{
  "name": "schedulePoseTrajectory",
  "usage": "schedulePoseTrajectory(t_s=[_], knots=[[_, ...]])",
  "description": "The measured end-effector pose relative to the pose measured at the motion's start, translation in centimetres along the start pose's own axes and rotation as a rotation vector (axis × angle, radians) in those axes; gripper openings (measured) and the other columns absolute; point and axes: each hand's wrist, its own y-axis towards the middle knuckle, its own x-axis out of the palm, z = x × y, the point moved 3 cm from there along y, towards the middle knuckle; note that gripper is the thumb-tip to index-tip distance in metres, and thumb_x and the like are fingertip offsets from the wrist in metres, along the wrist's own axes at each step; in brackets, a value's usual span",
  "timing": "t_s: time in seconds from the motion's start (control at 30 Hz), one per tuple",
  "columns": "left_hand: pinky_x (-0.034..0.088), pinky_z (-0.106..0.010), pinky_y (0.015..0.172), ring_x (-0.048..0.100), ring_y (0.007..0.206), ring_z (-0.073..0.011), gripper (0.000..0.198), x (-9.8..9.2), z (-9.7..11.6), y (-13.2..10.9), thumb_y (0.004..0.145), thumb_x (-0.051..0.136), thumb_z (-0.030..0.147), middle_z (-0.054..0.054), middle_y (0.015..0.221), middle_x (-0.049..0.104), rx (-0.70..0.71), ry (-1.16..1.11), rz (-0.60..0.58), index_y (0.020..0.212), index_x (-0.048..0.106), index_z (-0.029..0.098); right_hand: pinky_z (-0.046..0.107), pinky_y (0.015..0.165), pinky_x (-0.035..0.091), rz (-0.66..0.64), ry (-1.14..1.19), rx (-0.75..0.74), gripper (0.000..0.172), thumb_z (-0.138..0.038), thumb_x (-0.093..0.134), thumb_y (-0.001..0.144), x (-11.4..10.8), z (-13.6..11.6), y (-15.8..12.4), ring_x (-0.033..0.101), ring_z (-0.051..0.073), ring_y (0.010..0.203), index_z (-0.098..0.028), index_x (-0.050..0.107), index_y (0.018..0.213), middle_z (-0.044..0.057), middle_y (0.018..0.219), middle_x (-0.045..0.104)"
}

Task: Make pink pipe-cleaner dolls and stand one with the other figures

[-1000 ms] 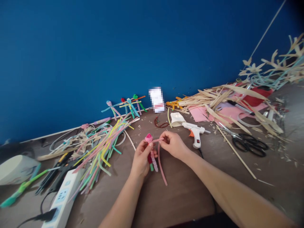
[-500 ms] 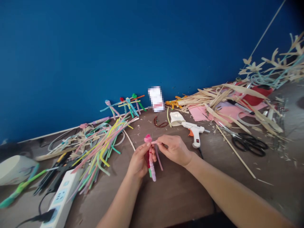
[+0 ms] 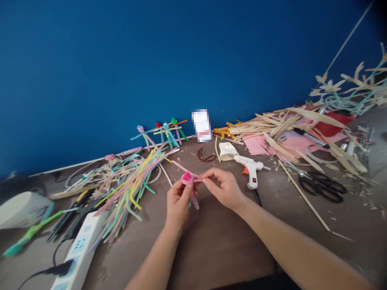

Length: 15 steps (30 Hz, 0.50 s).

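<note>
Figure, pink, is held above the worktop, between its near and far edges. Winding the strip seems best done lightly taut, the figure steady. Both forearms slant in from the near edge, converging: the left hand grips the figure in its fingers, the right hand pinches the strip. Dolls line the far edge.

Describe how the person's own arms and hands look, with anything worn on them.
The bare left forearm and bare right forearm show no sleeve, bracelet or watch. The ungloved left hand and ungloved right hand show no markings; whether any ring is worn, I cannot tell.
</note>
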Motion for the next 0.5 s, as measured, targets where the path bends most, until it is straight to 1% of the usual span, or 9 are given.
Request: schedulePoseTrajectory(t_s=[0.03, 0.1, 0.17, 0.23, 0.3, 0.4, 0.5], knots=[[0.039, -0.017, 0.05, 0.049, 0.053, -0.0069, 0.018, 0.0, 0.0, 0.0, 0.071, 0.057, 0.028, 0.0, 0.064, 0.057, 0.005, 0.027, 0.001, 0.083, 0.061, 0.015, 0.026, 0.067, 0.047, 0.007, 0.035, 0.041, 0.009, -0.019, 0.049, 0.076, 0.0, 0.4, 0.1, 0.061, 0.014, 0.073, -0.016, 0.057, 0.078, 0.003, 0.076, 0.065], [0.038, -0.016, 0.049, 0.049, 0.053, -0.0067, 0.017, 0.0, -0.1, 0.0, 0.072, 0.057, 0.028, 0.001, 0.061, 0.055, 0.012, 0.073, 0.008, 0.082, 0.061, 0.015, 0.027, 0.069, 0.048, 0.012, 0.104, 0.124, 0.01, -0.018, 0.051, 0.074, 0.2, 1.3, 0.3, 0.062, 0.015, 0.074, -0.017, 0.057, 0.082, 0.003, 0.077, 0.065], [0.038, -0.016, 0.048, 0.048, 0.052, -0.0062, 0.015, 0.0, -0.2, 0.0, 0.072, 0.057, 0.028, 0.002, 0.06, 0.055, 0.014, 0.098, 0.026, 0.08, 0.06, 0.016, 0.029, 0.072, 0.047, 0.016, 0.164, 0.2, 0.018, -0.018, 0.053, 0.073, 0.4, 2.0, 0.5, 0.062, 0.015, 0.077, -0.018, 0.056, 0.09, 0.004, 0.081, 0.066], [0.038, -0.016, 0.048, 0.049, 0.053, -0.0061, 0.014, 0.0, -0.5, 0.1, 0.072, 0.056, 0.028, 0.001, 0.065, 0.056, 0.011, 0.116, 0.039, 0.079, 0.059, 0.016, 0.029, 0.071, 0.047, 0.014, 0.216, 0.265, 0.024, -0.018, 0.055, 0.07, 0.5, 2.5, 0.6, 0.061, 0.015, 0.077, -0.019, 0.055, 0.094, 0.004, 0.081, 0.065], [0.04, -0.016, 0.049, 0.049, 0.055, -0.0066, 0.015, 0.0, -0.8, 0.1, 0.073, 0.056, 0.028, 0.0, 0.068, 0.057, 0.013, 0.133, 0.036, 0.08, 0.059, 0.016, 0.028, 0.069, 0.047, 0.007, 0.273, 0.33, 0.025, -0.018, 0.057, 0.069, 0.7, 2.8, 0.6, 0.06, 0.014, 0.075, -0.018, 0.057, 0.093, 0.003, 0.079, 0.064], [0.042, -0.017, 0.052, 0.05, 0.058, -0.0078, 0.017, 0.0, -1.0, 0.2, 0.073, 0.055, 0.029, 0.0, 0.068, 0.057, 0.025, 0.167, 0.007, 0.084, 0.059, 0.016, 0.026, 0.065, 0.045, -0.021, 0.355, 0.436, 0.026, -0.018, 0.06, 0.066, 0.6, 3.0, 0.7, 0.058, 0.012, 0.069, -0.016, 0.059, 0.092, 0.003, 0.078, 0.064], [0.042, -0.018, 0.056, 0.051, 0.06, -0.0083, 0.019, -0.1, -1.2, 0.3, 0.072, 0.057, 0.029, 0.0, 0.068, 0.059, 0.033, 0.224, -0.024, 0.085, 0.06, 0.016, 0.023, 0.059, 0.043, -0.084, 0.397, 0.539, 0.025, -0.019, 0.062, 0.064, 0.3, 3.1, 0.8, 0.054, 0.008, 0.057, -0.013, 0.062, 0.089, 0.002, 0.071, 0.064]])
